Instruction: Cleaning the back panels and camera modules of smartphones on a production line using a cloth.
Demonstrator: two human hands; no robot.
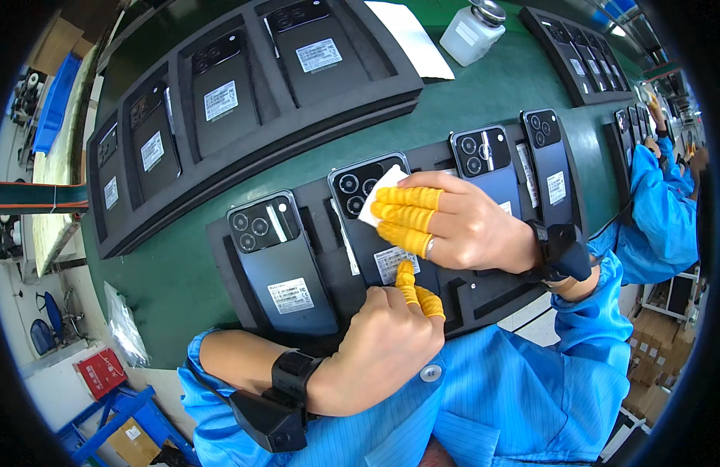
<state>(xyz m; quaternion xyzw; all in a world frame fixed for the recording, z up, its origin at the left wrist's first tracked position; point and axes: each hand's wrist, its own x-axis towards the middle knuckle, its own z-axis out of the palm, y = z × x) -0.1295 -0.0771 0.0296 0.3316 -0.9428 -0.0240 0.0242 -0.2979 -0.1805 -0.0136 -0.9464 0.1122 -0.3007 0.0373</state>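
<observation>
Phone, second from the left in the front tray, lies back up beneath both hands. The right hand holds a white cloth in close-set fingers at the lens block; the left hand curls over the lower end, index finger by the label, though I cannot tell whether it presses or grips. For what looks like wiping, I would steady the frame lightly, work round each lens with a clean fold, and spare the label's edges. Counted: four phones in the front tray, four in the rear tray, apparently four in the far tray; five yellow covers visible, three right, two left; one bottle and one white sheet on the green desk.
</observation>
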